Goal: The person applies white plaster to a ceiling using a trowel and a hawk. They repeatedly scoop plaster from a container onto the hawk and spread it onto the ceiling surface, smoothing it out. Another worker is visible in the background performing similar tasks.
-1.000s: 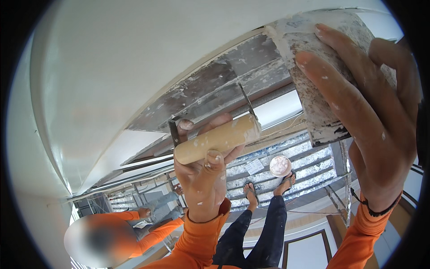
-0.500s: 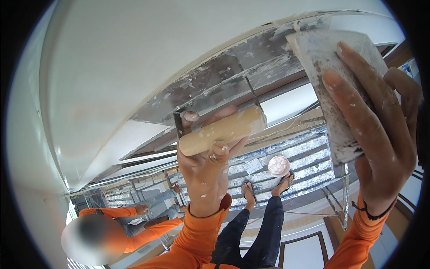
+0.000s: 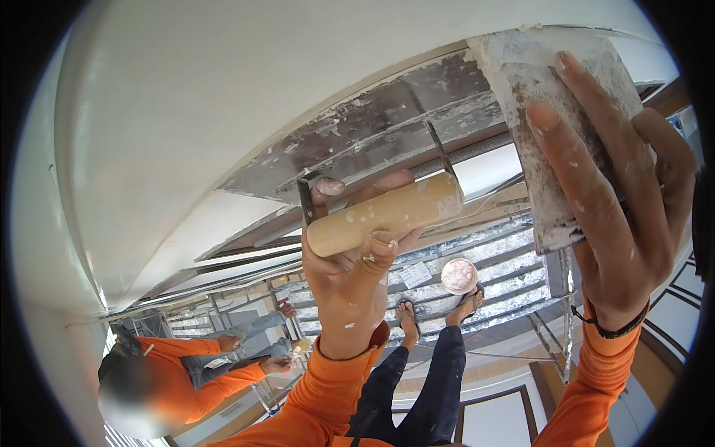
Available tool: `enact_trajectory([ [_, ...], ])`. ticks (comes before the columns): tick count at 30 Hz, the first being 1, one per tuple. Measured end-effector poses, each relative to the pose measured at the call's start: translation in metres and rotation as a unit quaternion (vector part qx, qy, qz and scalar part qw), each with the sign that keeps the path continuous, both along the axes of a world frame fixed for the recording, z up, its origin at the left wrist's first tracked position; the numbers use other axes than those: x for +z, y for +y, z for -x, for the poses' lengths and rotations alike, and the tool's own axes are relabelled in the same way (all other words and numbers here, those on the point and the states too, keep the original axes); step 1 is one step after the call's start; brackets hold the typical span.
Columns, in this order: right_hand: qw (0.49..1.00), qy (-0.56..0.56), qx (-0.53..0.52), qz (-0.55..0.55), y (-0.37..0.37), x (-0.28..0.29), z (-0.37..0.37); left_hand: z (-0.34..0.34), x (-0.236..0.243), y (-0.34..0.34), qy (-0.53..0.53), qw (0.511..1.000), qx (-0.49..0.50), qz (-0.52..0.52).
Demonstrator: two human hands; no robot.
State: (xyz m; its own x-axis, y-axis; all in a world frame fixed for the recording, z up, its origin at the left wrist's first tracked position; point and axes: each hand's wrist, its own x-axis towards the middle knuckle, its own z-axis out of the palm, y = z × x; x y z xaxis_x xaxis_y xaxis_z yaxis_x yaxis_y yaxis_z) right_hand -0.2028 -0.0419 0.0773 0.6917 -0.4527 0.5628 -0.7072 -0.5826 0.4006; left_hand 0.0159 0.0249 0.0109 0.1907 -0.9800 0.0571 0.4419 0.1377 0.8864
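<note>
The right hand (image 3: pixel 614 216) grasps a flat blade (image 3: pixel 532 171) smeared with pale paste, two fingers spread along its face, probably to press it evenly; the thumb is mostly hidden. The left hand (image 3: pixel 339 287) is wrapped around the wooden handle of a trowel (image 3: pixel 383 214), thumb across the near side, a grip that likely keeps the broad, paste-streaked plate level. The trowel is raised beneath the smooth white surface (image 3: pixel 186 112), the blade up beside its plate's right end; whether the two touch, I cannot tell.

Far below, two sandalled feet (image 3: pixel 406 316) stand on a slatted platform (image 3: pixel 514 262). A round bucket (image 3: pixel 459 293) by the toes holds pinkish-white paste (image 3: pixel 458 274), presumably kept there within reach. Lower left, a co-worker (image 3: pixel 231 386) in orange sleeves holds something small and yellowish.
</note>
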Motion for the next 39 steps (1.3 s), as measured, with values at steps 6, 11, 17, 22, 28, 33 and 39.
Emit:
enact_trajectory([
  [6,0.994,-0.107,0.018,0.035,-0.011,-0.025,-0.011,-0.005,-0.003,0.002,0.001,1.000,0.010,-0.013],
  [11,0.971,-0.202,0.034,0.127,-0.028,-0.081,-0.014,0.002,0.000,0.001,0.014,1.000,0.018,-0.019],
  [17,0.944,-0.277,0.022,0.179,-0.041,-0.103,-0.032,0.000,-0.001,0.003,-0.005,1.000,0.008,-0.013],
  [22,0.937,-0.299,0.000,0.183,-0.050,-0.112,-0.048,-0.003,-0.004,0.004,-0.021,1.000,0.001,-0.003],
  [28,0.936,-0.329,-0.025,0.121,-0.044,-0.110,-0.061,-0.003,-0.004,0.003,-0.023,1.000,-0.001,0.000],
  [33,0.953,-0.295,-0.040,0.057,-0.023,-0.108,-0.051,-0.005,-0.003,0.003,-0.026,1.000,0.001,-0.006],
  [39,0.959,-0.284,-0.008,0.020,-0.004,-0.097,-0.032,-0.003,-0.004,0.002,-0.013,1.000,0.002,0.007],
])
